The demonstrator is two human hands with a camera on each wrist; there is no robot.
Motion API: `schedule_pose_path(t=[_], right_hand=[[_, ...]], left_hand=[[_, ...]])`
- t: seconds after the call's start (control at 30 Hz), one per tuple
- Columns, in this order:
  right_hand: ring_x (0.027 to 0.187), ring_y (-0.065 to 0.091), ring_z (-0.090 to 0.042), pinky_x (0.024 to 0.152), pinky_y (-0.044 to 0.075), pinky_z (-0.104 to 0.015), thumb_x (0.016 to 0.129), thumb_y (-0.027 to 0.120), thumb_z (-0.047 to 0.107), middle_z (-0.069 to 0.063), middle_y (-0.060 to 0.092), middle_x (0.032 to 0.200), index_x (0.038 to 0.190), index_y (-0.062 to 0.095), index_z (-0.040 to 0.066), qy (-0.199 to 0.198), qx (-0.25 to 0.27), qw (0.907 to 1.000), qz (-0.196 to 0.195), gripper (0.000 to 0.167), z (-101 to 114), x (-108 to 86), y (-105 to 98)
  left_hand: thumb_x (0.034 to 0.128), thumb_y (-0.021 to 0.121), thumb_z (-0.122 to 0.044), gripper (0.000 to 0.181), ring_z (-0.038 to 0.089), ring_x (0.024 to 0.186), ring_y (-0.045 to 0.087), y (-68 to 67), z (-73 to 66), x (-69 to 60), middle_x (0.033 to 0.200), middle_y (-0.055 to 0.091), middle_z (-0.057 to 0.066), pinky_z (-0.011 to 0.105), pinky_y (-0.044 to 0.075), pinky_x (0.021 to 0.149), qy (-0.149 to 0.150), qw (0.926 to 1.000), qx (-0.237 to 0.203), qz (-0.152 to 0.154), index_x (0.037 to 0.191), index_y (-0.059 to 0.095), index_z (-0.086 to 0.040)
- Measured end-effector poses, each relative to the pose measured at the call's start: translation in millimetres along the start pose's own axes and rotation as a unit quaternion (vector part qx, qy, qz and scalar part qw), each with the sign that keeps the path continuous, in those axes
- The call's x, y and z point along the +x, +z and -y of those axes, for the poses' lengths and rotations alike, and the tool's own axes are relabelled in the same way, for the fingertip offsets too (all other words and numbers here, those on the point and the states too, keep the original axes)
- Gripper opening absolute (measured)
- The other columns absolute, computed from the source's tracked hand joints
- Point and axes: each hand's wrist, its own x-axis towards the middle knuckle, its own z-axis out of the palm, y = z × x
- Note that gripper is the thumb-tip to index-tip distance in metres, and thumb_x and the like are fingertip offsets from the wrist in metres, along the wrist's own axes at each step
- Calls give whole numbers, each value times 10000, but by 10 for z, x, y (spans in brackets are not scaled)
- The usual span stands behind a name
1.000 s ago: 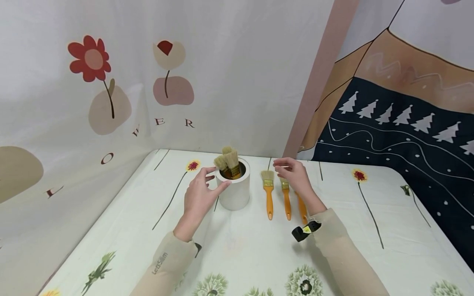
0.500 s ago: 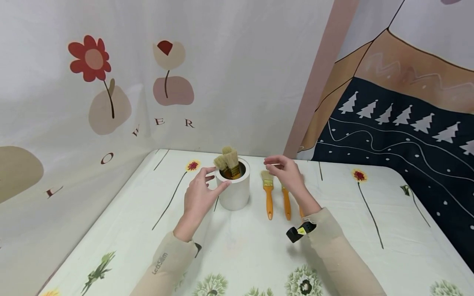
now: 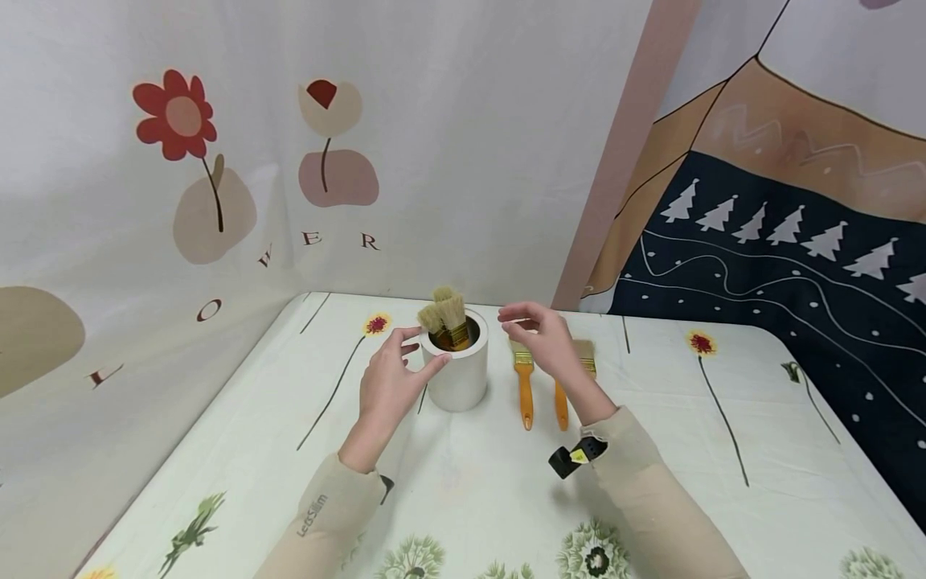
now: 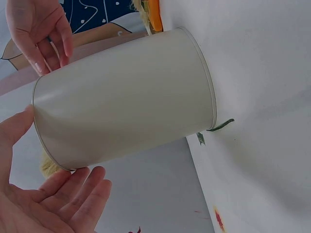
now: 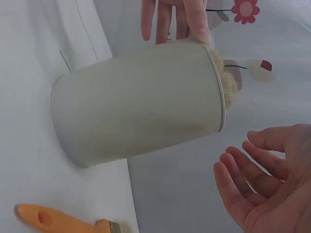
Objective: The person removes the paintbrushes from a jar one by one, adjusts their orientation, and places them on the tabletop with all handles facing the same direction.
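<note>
A white cylindrical pot point(image 3: 458, 384) stands upright on the table, with several bristle paintbrushes point(image 3: 443, 315) in it, bristles up. My left hand point(image 3: 387, 378) holds the pot near its rim, thumb on the near side and fingers at the left. My right hand point(image 3: 546, 339) hovers to the right of the pot, apart from it, fingers loosely bent and nothing in them. Beneath it lie an orange-handled paintbrush point(image 3: 526, 394), a second paintbrush point(image 3: 561, 406), and a third brush's bristles point(image 3: 583, 351); hand and wrist partly cover these. The right wrist view shows one orange handle point(image 5: 58, 219).
A white flower-print cloth point(image 3: 463, 490) covers the table. Behind its far edge hangs a pale curtain point(image 3: 448, 161), and a dark tree-patterned cloth point(image 3: 781, 265) hangs at the right. A black device point(image 3: 575, 457) is strapped to my right wrist.
My right hand has moved left, from over the middle and right brushes toward the pot. The left hand, the pot and the brushes have stayed in place.
</note>
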Motion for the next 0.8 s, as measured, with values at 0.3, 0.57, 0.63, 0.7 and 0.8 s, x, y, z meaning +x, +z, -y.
schedule_pose_path(t=[0.3, 0.57, 0.63, 0.7, 0.8], right_hand=[[1126, 649, -286, 955, 561, -415, 984, 623, 145, -125, 684, 1244, 1235, 663, 70, -212, -125, 9997, -30, 265, 103, -12, 76], [1123, 665, -306, 989, 542, -444, 975, 638, 130, -142, 699, 1204, 1210, 670, 25, -489, -122, 9987, -59, 259, 165, -2, 154], [1121, 666, -315, 996, 538, -445, 974, 636, 122, -148, 698, 1200, 1203, 672, 22, -569, -104, 9983, -66, 252, 183, -4, 175], [1112, 671, -314, 992, 541, -441, 974, 634, 111, -154, 698, 1197, 1197, 674, 23, -638, -112, 9979, -75, 244, 203, -6, 195], [1084, 678, -297, 984, 548, -421, 968, 641, 102, -153, 704, 1175, 1176, 684, 32, -673, -115, 9976, -138, 224, 230, -9, 219]], left_hand=[[830, 761, -498, 649, 258, 1189, 672, -17, -2, -14, 1357, 652, 83, 471, 563, 810, -37, 10000, -58, 57, 1324, 561, -129], [836, 756, -502, 652, 263, 1203, 664, -23, -4, -17, 1371, 641, 83, 472, 567, 825, -24, 9999, -68, 106, 1331, 552, -129], [835, 758, -502, 652, 264, 1203, 663, -21, -3, -16, 1372, 640, 82, 472, 567, 829, -19, 9999, -63, 109, 1330, 551, -131], [835, 759, -499, 650, 263, 1203, 664, -22, -1, -16, 1372, 641, 82, 471, 568, 830, -19, 9999, -63, 111, 1329, 551, -131], [839, 757, -495, 648, 266, 1202, 664, -26, -4, -20, 1373, 639, 85, 473, 569, 833, -10, 9999, -70, 118, 1330, 549, -126]])
